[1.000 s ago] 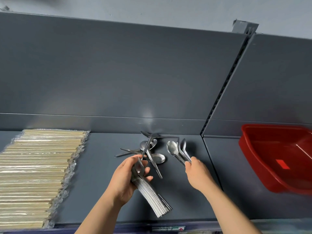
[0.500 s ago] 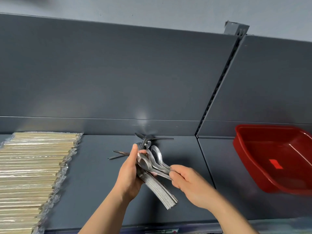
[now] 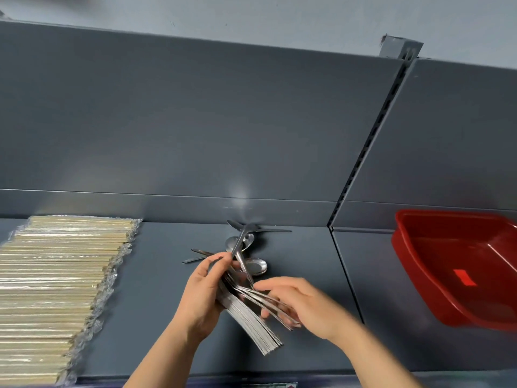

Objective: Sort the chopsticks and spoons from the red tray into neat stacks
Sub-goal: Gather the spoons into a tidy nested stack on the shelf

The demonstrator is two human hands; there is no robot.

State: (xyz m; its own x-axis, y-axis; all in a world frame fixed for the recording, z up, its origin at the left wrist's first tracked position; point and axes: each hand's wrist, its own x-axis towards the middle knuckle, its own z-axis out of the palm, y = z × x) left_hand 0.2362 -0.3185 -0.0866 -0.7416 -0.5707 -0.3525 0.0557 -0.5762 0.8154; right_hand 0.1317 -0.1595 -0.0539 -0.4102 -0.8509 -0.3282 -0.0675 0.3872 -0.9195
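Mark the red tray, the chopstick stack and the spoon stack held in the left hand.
red tray [image 3: 425, 264], head view, on its left side wall.
chopstick stack [image 3: 56, 289], head view, on the middle of the top layer.
spoon stack [image 3: 249, 320], head view, on the fanned handle ends.

on the shelf [image 3: 156, 303] i see the stack of chopsticks [image 3: 56, 289] filling the left end, from back edge to front edge. the loose spoons [image 3: 256, 266] lie mid-shelf near the back edge, below the back panel [image 3: 195, 121]. before them my left hand [image 3: 201, 301] holds the spoon bundle [image 3: 251, 326]; my right hand [image 3: 305, 303], just to its right, grips it too. the tray [image 3: 414, 264] sits at the right end.
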